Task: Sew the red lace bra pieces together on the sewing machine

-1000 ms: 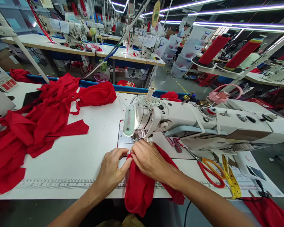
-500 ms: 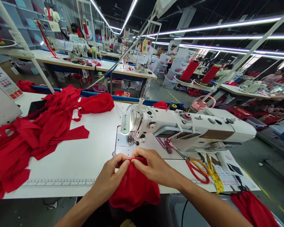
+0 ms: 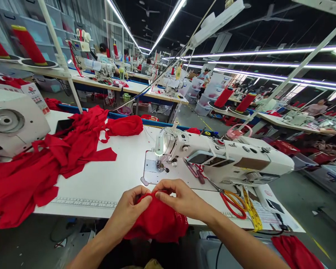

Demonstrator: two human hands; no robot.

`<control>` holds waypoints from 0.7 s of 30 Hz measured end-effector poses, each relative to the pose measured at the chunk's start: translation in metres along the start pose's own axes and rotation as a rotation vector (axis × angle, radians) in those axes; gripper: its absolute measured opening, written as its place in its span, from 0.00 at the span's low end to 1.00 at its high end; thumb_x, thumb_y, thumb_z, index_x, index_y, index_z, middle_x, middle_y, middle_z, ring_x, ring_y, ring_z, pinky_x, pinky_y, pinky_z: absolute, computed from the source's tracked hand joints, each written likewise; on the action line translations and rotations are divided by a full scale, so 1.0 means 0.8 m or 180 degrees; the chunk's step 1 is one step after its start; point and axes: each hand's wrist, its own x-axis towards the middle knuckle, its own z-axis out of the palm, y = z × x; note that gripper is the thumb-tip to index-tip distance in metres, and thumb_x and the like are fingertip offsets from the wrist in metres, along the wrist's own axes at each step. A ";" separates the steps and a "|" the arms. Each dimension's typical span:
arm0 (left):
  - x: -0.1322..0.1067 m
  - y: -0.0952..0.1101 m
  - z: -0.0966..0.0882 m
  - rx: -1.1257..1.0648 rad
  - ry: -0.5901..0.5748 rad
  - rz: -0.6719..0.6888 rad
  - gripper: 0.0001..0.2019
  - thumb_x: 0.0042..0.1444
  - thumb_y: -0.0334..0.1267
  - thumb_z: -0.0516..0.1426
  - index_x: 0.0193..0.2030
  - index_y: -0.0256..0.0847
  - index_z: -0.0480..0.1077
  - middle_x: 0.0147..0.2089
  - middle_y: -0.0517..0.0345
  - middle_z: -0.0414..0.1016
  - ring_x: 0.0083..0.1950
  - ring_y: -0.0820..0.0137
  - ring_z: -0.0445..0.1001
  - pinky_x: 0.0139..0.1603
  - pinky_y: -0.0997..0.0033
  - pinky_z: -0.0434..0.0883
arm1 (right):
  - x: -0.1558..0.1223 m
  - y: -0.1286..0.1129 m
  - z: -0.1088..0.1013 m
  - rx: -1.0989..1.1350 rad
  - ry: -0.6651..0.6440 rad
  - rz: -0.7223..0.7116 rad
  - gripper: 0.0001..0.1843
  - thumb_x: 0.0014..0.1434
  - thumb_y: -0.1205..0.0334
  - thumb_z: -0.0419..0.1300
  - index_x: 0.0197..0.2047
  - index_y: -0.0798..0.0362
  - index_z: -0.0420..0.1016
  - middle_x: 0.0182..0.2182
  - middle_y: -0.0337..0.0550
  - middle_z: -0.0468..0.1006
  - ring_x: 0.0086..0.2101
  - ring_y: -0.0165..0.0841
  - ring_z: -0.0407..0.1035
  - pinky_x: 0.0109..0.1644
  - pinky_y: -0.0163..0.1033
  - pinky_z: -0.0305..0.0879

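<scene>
Both hands pinch the top edge of a piece of red fabric [image 3: 159, 220] at the front edge of the sewing table [image 3: 100, 186]. My left hand [image 3: 128, 209] is closed, thumb against fingers, on the fabric's left side. Close beside it, my right hand [image 3: 182, 198] grips the same edge between thumb and fingertips. The fabric hangs in folds below the fingers, over the table edge. Just beyond the hands stands a white sewing machine [image 3: 229, 153], its needle area lit; the fabric is apart from its presser foot [image 3: 159, 165].
Red cut fabric pieces [image 3: 58, 160] are heaped on the left. Scissors with orange and red handles [image 3: 232, 203] and a yellow tape measure [image 3: 250, 211] lie right of the machine. More red cloth [image 3: 295, 250] rests at lower right. Other people work at machines farther back.
The camera view has shifted left and up slightly. Both hands keep their pinch on the red fabric, whose folds have moved a little, with its right edge showing more.
</scene>
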 end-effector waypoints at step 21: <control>-0.040 -0.024 -0.044 0.2689 0.1476 0.2716 0.09 0.63 0.23 0.53 0.43 0.42 0.68 0.36 0.62 0.69 0.36 0.74 0.69 0.38 0.75 0.65 | 0.025 0.023 0.085 0.0454 0.0867 -0.1715 0.12 0.58 0.74 0.58 0.42 0.49 0.75 0.36 0.40 0.78 0.37 0.33 0.71 0.45 0.43 0.65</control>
